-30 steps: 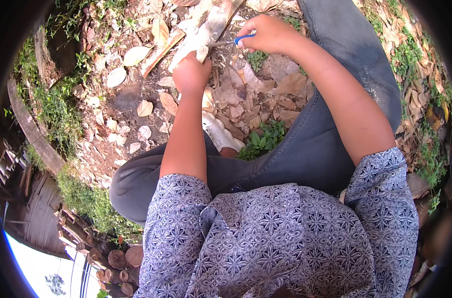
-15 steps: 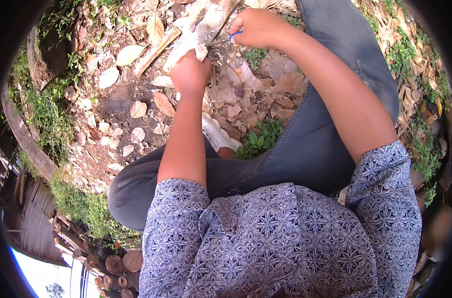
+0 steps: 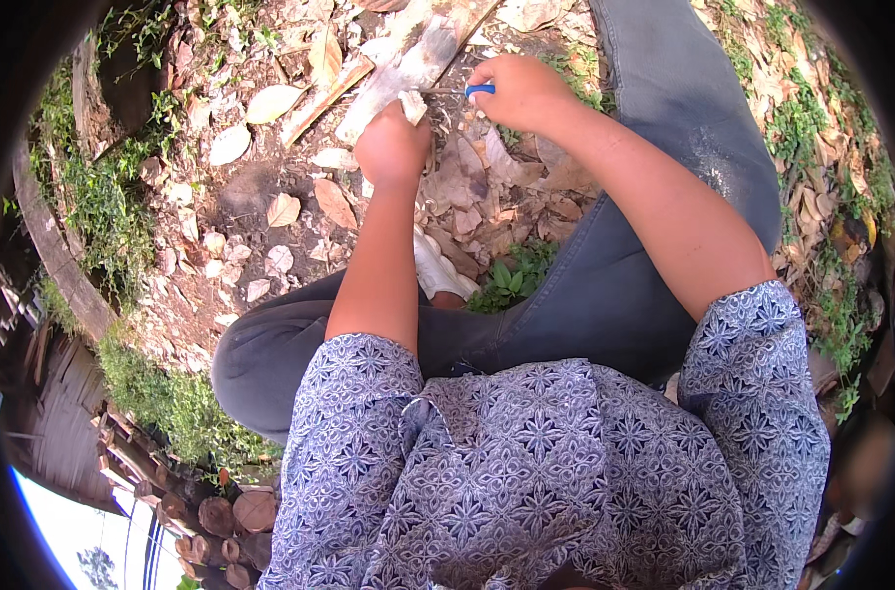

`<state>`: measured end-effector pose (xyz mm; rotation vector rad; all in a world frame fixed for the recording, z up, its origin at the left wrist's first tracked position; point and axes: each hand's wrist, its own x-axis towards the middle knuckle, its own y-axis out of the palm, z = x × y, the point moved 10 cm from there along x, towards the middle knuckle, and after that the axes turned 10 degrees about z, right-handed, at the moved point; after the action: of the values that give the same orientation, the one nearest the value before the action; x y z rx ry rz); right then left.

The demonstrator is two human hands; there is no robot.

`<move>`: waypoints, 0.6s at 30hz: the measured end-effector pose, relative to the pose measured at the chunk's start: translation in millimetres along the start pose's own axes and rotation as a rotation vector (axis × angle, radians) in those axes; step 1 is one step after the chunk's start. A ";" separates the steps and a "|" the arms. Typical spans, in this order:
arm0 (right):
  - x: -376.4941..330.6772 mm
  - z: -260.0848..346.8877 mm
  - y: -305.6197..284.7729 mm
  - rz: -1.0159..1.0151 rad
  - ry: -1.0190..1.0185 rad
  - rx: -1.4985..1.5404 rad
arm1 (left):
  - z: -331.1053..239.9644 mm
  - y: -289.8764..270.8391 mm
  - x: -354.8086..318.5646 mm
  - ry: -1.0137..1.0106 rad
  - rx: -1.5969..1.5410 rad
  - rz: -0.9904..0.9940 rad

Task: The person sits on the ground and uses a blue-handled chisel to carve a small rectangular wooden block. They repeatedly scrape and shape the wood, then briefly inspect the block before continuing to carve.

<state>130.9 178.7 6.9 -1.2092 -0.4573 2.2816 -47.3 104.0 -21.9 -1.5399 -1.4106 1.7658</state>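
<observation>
**Both hands on the wood, blade at the piece**

Grip of your left hand [image 3: 393,147] was closed around a small pale wood piece [image 3: 411,104]; your right hand [image 3: 521,90] was clamped on a blue-handled knife [image 3: 470,90], its tip at that piece. All of it sat above the leaf-littered ground [image 3: 270,211], just before a pale plank [image 3: 408,71]. Trimming looked underway; the next cut likely called for a steady hold and fingers kept off the blade's path.

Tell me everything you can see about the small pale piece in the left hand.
The small pale piece looks like light, freshly cut wood or a similar fibrous material, chunky and roughly blocky. Only its top shows above the closed fingers of the left hand, which grips it upright over dry leaves. The thin blade of the blue-handled tool, held in the right hand, reaches its upper edge; actual contact is too small to tell.
</observation>
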 end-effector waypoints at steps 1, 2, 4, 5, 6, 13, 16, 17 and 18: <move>1.9 -8.8 -2.7 0.003 -0.010 0.023 | -0.4 -0.3 0.2 -0.007 -0.001 0.004; 4.9 -16.4 -4.6 0.005 -0.020 0.046 | -1.5 -3.5 0.3 0.005 0.004 -0.017; 2.3 -13.0 -11.7 -0.008 -0.088 0.057 | -2.3 -4.8 -0.9 0.027 0.007 -0.053; 5.2 -13.8 -13.5 0.029 -0.089 0.069 | -3.0 -5.8 -1.0 0.040 0.009 -0.070; 4.1 -9.1 -19.5 0.070 -0.087 0.081 | -3.7 -4.0 -1.6 0.028 0.019 -0.050; 9.2 -9.6 -19.8 0.138 -0.098 0.121 | -4.3 -1.5 0.1 0.010 0.024 -0.006; 6.9 -2.4 -23.7 0.201 -0.067 0.128 | -2.1 0.7 0.1 0.006 0.024 -0.012; 6.0 0.3 -23.4 0.229 -0.052 0.128 | 0.0 1.7 -0.2 0.002 0.025 -0.015; 7.5 -1.5 -22.2 0.234 -0.044 0.128 | -1.2 1.8 -0.2 0.016 0.027 -0.021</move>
<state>134.8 201.2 12.5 -1.2045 -0.1888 2.4952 -45.6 103.7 -23.2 -1.5169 -1.3852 1.7487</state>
